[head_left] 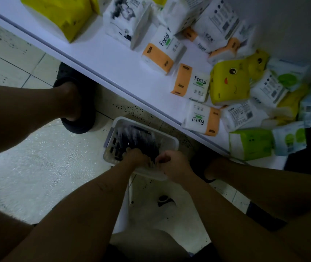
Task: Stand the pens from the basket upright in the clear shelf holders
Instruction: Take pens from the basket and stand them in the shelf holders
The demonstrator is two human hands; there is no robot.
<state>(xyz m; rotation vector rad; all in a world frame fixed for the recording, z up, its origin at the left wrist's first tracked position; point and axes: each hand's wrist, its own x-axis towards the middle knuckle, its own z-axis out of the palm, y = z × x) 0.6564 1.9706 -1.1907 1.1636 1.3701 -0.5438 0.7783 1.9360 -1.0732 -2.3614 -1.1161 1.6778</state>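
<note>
A pale plastic basket (171, 143) sits on the tiled floor below the shelf edge, filled with several dark pens (137, 138). Both hands are down inside its near side. My left hand (137, 157) has its fingers curled into the pile of pens. My right hand (173, 163) is closed in a fist beside it, gripping pens at the near rim. Motion blur hides exactly how many pens each hand holds. No clear shelf holders are in view.
A white shelf (113, 59) runs diagonally above the basket, stacked with tissue packs (194, 86) in white, orange, yellow and green. My legs and dark slippers (79, 120) flank the basket. A small dark object (165, 200) lies on the floor nearer to me.
</note>
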